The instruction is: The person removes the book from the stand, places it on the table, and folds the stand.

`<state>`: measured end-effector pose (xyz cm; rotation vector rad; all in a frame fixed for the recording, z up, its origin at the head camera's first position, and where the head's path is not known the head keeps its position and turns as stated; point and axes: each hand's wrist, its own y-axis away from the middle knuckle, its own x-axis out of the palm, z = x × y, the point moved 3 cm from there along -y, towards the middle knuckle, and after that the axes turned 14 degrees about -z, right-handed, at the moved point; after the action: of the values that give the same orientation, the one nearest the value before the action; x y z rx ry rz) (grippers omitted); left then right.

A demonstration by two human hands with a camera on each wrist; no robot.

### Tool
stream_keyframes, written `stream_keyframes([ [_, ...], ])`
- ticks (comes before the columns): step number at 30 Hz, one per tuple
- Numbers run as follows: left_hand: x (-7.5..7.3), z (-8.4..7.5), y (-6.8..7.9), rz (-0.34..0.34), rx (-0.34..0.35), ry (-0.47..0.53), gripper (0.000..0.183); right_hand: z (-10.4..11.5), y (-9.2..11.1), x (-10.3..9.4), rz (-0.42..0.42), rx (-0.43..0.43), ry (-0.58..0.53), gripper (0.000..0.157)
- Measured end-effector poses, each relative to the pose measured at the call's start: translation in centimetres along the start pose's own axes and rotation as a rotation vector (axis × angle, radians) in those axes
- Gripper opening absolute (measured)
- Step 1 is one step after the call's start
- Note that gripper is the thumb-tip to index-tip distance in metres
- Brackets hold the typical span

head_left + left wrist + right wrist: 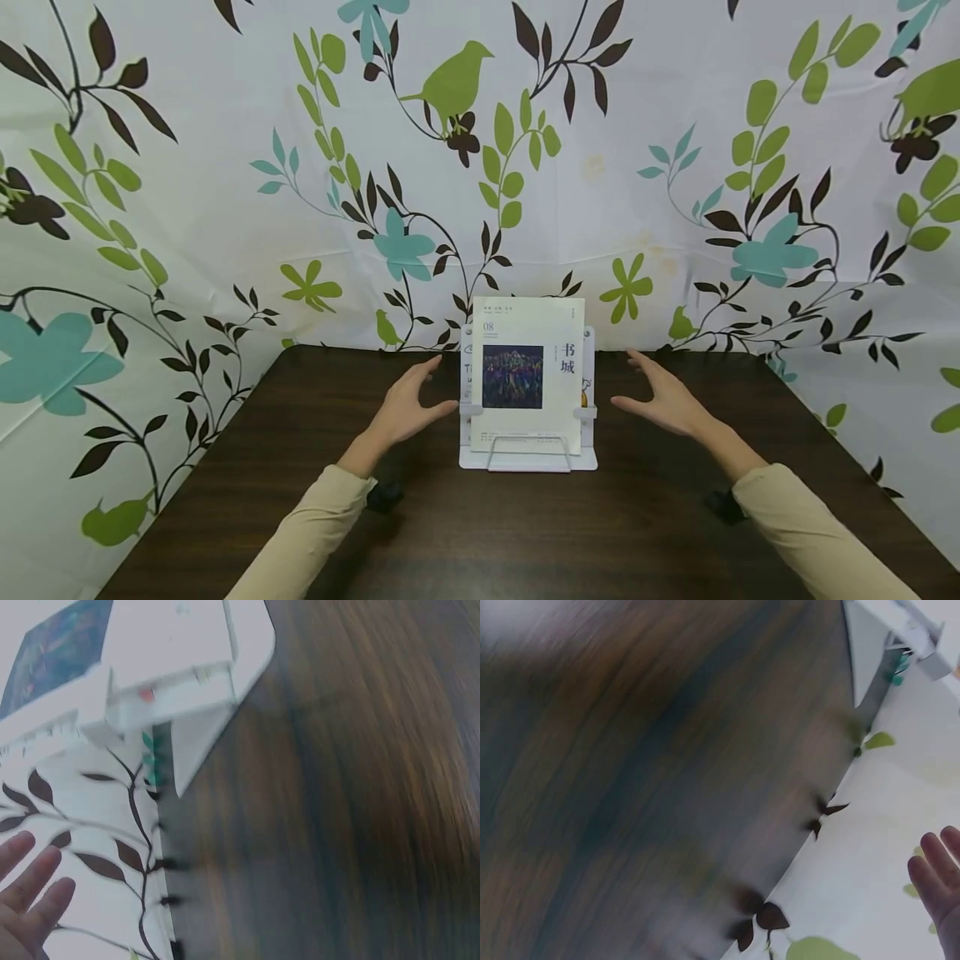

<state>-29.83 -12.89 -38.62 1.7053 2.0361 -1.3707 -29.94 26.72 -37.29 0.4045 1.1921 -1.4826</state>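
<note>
Toward the far edge of the tabletop, about midway between its two back corners, the book is standing on a white stand, with a wire prop crossing its lower front and small clips at the sides. From my end I'm seeing the left hand and right hand hovering either side, fingers loosely spread, thumbs well apart from the fingertips, neither one holding anything. The left thumb is sitting right beside the stand and honestly I can't tell if it's touching; the right one is leaving a clearer gap. That's what's bugging me: if both were coming in evenly, I'm guessing the left would be bumping first and twisting or shoving the whole stand toward the tabletop's right edge. I'm also eyeing those clips, since pulling the book straight forward would probably be snagging it there or on the prop, bending the cover or dragging the stand along. Pushing could be walking everything toward the far edge. Wrist views are mostly showing wood and patterned cloth, so I'm leaning on the head cam.
</note>
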Motion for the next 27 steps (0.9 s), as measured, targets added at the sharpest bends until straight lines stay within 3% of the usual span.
stream_keyframes([
  [6, 1.1, -1.7, -0.4, -0.093, 0.091, 0.106, 0.071, 1.3, -0.6, 0.3, -0.039, 0.051, -0.191, 0.081],
  [11, 1.7, -2.9, -0.2, -0.13, 0.139, 0.147, 0.068, 2.8, -0.8, 0.6, -0.056, 0.083, -0.299, 0.075],
  [20, 3.0, -3.3, 0.1, -0.162, 0.102, 0.186, 0.068, 4.9, -0.8, 2.0, -0.089, 0.072, -0.392, 0.068],
  [27, 3.6, -3.4, -0.1, -0.21, 0.053, 0.283, 0.065, 5.5, -1.1, 2.9, -0.131, 0.076, -0.409, 0.062],
])
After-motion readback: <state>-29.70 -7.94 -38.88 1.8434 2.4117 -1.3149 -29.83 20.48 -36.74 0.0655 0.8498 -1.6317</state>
